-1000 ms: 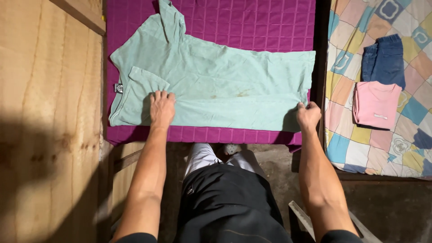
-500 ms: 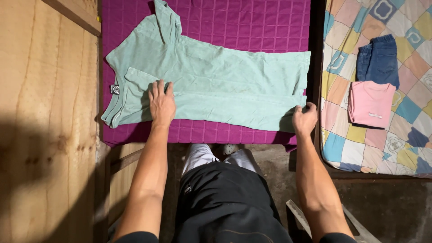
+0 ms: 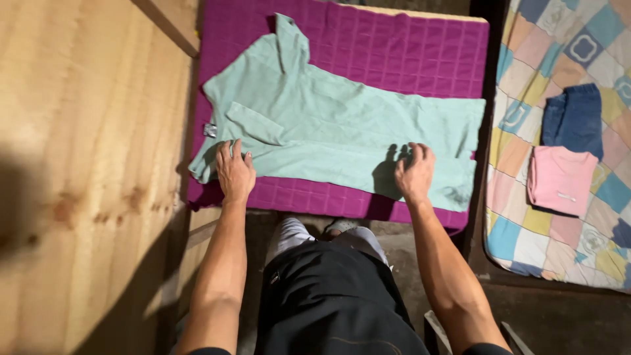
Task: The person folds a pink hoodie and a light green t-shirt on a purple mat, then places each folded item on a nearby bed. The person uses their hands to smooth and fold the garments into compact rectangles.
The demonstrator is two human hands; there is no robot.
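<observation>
A pale green polo shirt (image 3: 342, 125) lies spread on a magenta quilted mat (image 3: 394, 52), its near long edge folded inward and its collar to the left. My left hand (image 3: 234, 172) rests flat on the folded edge near the collar end, fingers apart. Further right, my right hand (image 3: 414, 172) lies palm down on the same folded strip, fingers spread, a short way in from the shirt's hem. Neither hand grips the cloth.
A wooden panel (image 3: 85, 164) stands along the left. To the right lies a patchwork quilt (image 3: 526, 223) with a folded pink garment (image 3: 560, 181) and folded blue jeans (image 3: 577, 115) on it. My dark shorts and legs are below the mat.
My right hand has let go of the hem corner and moved left onto the folded strip. The left hand has stayed near the collar. The camera view has shifted.
</observation>
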